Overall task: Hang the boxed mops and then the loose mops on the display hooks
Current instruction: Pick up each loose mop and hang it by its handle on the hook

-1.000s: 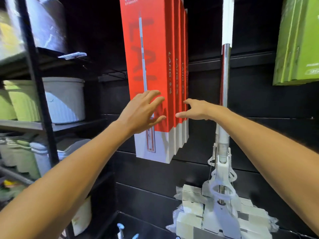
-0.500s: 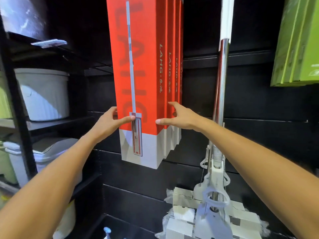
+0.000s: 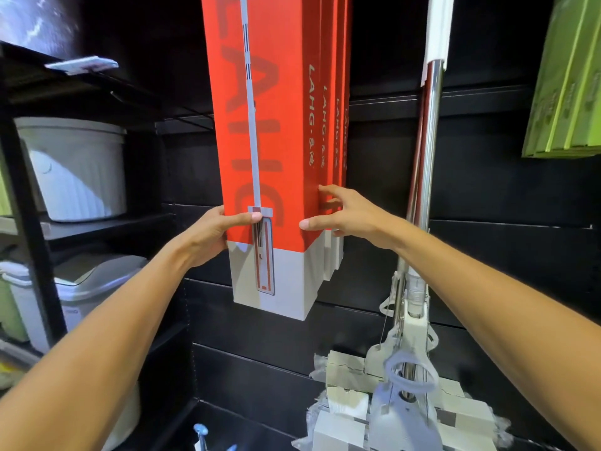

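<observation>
Several red-and-white boxed mops hang in a tight row against the black wall. The front box faces me, and the other boxes sit close behind it. My left hand grips the front box's left edge, thumb across its printed face. My right hand touches the right side of the row, thumb on the front box and straight fingers reaching along the boxes behind. A loose mop with a chrome pole hangs just right of the boxes, its white head low down. The hooks are out of sight.
Green boxes hang at the upper right. A black shelf rack on the left carries a white ribbed bin and a lidded bin below it. Wrapped white packs lie beside the mop head.
My left hand slid from lying flat on the front box's face to gripping its left edge. My right hand moved onto the right side of the row.
</observation>
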